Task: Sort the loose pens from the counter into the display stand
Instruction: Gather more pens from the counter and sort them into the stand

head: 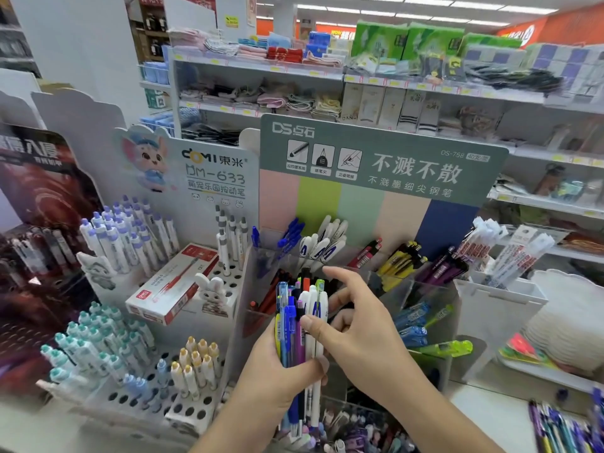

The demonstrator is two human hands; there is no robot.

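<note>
Nearest to us, our left hand (277, 364) comes up from the bottom edge with its fingers and thumb wrapped around a bundle of pens (302, 325), held upright in front of the stand. Our right hand (356, 325) reaches in from the lower right; its thumb presses against a white pen (318, 318) at the right side of the bundle, the index finger is stretched forward above the pen tops, and the other fingers curl behind the bundle. We cannot tell whether this hand truly pinches the pen or only touches it.

The bundle is a mix: white barrels with blue lettering, a blue pen with a clip, a purple one, a clear light-blue one, and orange, black and green caps at the top. Its lower ends stick out beneath our left fist.

At the lower right corner, more loose pens (565, 429) lie blurred on the counter (490, 416).

Just behind the bundle stands the display stand (405, 289), its clear compartments holding blue, white, red, yellow and purple pens, each colour grouped together, under a green header card (376, 155).

To the left, a white perforated rack (183, 400) carries capped pens upright, and a red and white pen box (173, 286) lies on it.

Store shelves (294, 70) fill the background.
</note>
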